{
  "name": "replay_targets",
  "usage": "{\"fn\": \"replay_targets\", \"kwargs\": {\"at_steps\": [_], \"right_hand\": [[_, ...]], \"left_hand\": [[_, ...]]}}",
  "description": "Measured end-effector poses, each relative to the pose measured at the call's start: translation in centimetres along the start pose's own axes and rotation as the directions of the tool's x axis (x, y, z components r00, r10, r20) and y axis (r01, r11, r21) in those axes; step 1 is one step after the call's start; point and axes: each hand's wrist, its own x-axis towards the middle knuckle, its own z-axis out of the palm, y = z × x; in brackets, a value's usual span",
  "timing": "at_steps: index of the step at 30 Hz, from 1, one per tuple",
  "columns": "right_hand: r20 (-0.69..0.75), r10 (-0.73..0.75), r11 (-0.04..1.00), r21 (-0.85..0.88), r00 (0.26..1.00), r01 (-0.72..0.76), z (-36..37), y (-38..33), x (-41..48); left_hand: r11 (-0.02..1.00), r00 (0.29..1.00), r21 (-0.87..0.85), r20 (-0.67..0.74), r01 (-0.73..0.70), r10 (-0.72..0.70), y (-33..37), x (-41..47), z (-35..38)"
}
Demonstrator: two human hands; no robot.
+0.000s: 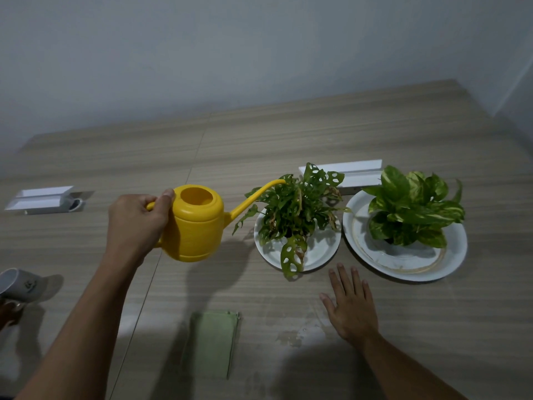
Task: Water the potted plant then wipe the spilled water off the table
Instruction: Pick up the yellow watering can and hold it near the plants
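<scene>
At centre frame, the left hand [138, 223] grips the handle of a yellow can [193, 223], its spout tip over the holed-leaf plant [297, 215] on a white plate [323, 255]. Lower right, the right hand [352, 307] lies flat, fingers spread, on the table [288, 134] beside a wet patch [291, 336]. A green cloth [212, 345] lies at bottom centre. A second plant [415, 212] stands at right.

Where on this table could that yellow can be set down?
Bare wood lies between the white tray and the watering can, and behind it. Crowded: the two plant plates. Wet patch beside the green cloth.
</scene>
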Motion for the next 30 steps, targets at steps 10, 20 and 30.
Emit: {"fn": "replay_targets", "kwargs": {"at_steps": [10, 20, 30], "right_hand": [[-0.017, 0.006, 1.000, -0.002, 1.000, -0.006, 0.0, -0.1, -0.1], [0.017, 0.015, 1.000, -0.022, 1.000, -0.015, 0.0, -0.2, -0.1], [-0.023, 0.007, 1.000, 0.019, 1.000, -0.007, -0.2, -0.2, -0.3]], "left_hand": [[0.999, 1.000, 0.049, 0.016, -0.005, 0.005, -1.2, -0.2, -1.7], [0.999, 0.998, 0.025, 0.048, -0.044, 0.042, -0.5, -0.8, -1.6], [1.000, 0.999, -0.014, 0.033, 0.001, 0.000, 1.4, 0.0, -0.1]]}}
